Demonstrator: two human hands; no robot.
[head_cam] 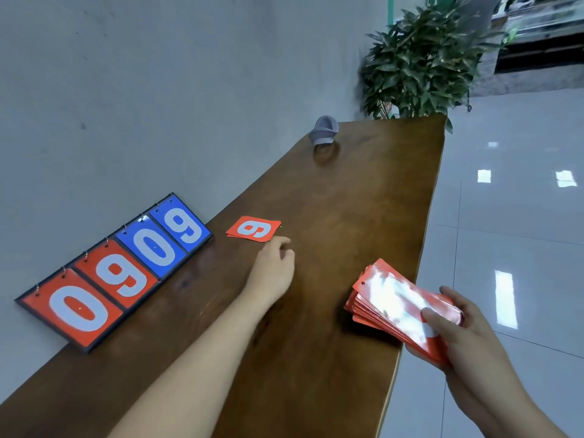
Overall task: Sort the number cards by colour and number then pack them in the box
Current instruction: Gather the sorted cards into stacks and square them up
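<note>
In the lower right of the frame, the right hand is gripping a stack of red cards. The thumb is pressing on the top card and the fingers are curling under the pile. The stack is hanging over the near right edge of the brown wooden table, and glare is washing out its top face, so the number there cannot be read.

Left of it, toward the middle of the frame, the left hand is reaching over the tabletop with its fingers loosely curled, holding nothing. Its fingertips are sitting just beside a small pile of red cards that is lying flat on the table. The top card is showing a white digit that reads as a 6 or a 9.

At the left of the frame, a flip scoreboard is leaning against the grey wall, showing a red 0 and 9, then a blue 0 and 9, all hanging from small rings.

Farther up the table, a small grey object is standing near the far end. Beyond it, in the upper right, a leafy green plant is rising above the glossy tiled floor.
</note>
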